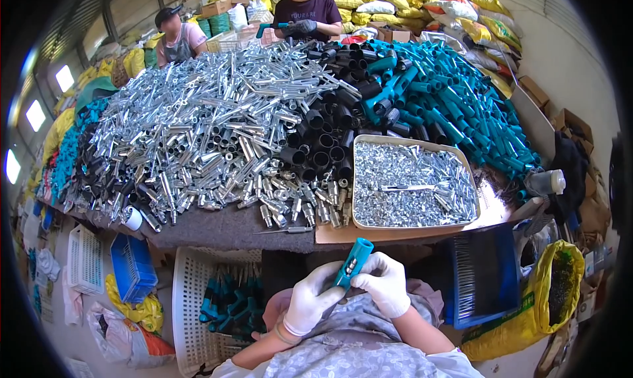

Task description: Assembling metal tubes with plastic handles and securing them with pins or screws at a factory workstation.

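Note:
Both my hands wear white gloves and are over my lap, in front of the table edge. My left hand (pixel 311 300) is closed round the lower end of a teal plastic tube-shaped handle (pixel 357 254), which is tilted with its open end up. Small metal parts show in a slot in its side. My right hand (pixel 386 284) grips the handle from the right, its fingers and thumb near that slot. Beyond the hands, a cream tray (pixel 415 228) of small metal pieces sits at the table's front edge.
Heaped on the table are shiny metal rods and sleeves (pixel 217 108), black tubes (pixel 323 141) and teal handles (pixel 455 101). A thin screwdriver (pixel 297 230) lies at the front edge. Below stand a white basket (pixel 191 312) and a blue crate (pixel 491 272). Two people work across the table.

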Demonstrator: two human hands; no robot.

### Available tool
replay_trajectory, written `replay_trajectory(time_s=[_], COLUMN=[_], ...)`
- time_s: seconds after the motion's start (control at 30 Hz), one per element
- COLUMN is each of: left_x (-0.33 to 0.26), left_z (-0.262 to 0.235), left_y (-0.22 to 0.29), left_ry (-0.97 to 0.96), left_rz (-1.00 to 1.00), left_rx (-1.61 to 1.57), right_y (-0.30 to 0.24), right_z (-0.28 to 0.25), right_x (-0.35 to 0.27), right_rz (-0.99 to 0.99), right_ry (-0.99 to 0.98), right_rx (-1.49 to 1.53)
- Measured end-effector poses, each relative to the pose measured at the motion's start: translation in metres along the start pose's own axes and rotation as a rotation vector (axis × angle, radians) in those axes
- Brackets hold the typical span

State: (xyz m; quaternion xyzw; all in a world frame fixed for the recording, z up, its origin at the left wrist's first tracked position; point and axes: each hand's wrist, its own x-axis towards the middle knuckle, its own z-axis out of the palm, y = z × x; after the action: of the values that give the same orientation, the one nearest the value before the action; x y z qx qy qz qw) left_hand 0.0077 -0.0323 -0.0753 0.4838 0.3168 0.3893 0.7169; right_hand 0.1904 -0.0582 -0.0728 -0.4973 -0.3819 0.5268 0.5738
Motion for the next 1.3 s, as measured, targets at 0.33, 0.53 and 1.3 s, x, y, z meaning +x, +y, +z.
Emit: replay_trajectory(time_s=[0.33, 0.53, 1.3], left_x=[0.001, 0.003, 0.003], left_z=[0.002, -0.007, -0.027], left_y=[0.007, 0.007, 0.002], left_ry=[-0.104, -0.129, -0.135], left_rz=[-0.077, -0.134, -0.192], left_rx=[-0.147, -0.484, -0.517], right_y=[-0.026, -0.078, -0.125], right_z=[0.002, -0.005, -0.101], right_x=[0.014, 0.054, 0.277], right_rz=[0.112, -0.404, -0.672], right_ry=[-0.203, -0.575, 0.334], right_rx=[0.121, -0.836, -1.248])
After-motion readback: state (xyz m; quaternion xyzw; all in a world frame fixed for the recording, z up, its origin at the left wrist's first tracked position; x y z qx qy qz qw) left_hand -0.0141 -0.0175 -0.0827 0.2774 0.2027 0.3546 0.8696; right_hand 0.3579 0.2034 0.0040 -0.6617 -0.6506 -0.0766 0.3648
